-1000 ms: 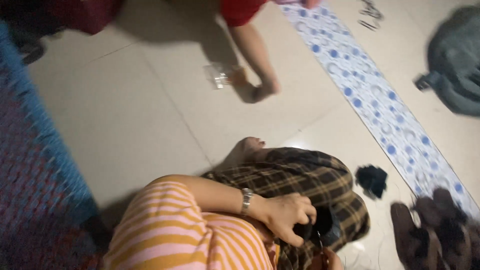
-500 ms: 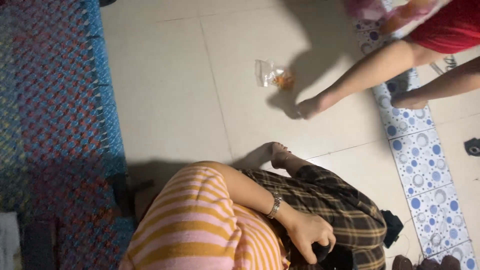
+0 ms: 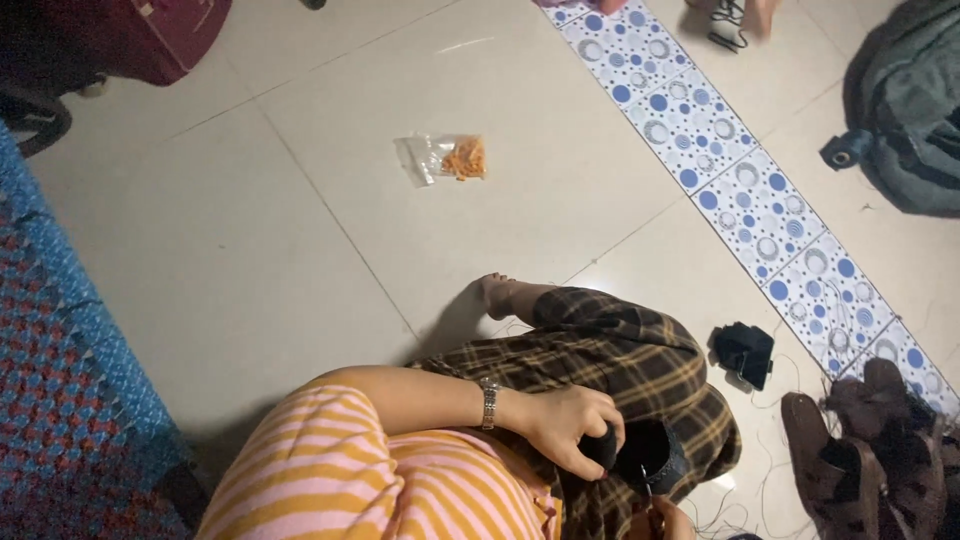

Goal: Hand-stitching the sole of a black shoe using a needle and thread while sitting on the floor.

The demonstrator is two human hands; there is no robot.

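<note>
Fingers of my left hand clench a dark cloth piece on my lap — its long axis I cannot tell. My right hand pinches a needle pointing up — thread trails floorward.

Floor of pale tiles. Small clear plastic bag with orange pieces lies alone on it, well apart from other items. A strip of blue-dotted tiles runs diagonally across the floor. Grey backpack at upper right, beyond the strip. Folded dark cloth just beside the strip. Brown sandals at lower right. Blue-and-red woven mat along the left edge. Dark red bag at top left.
</note>
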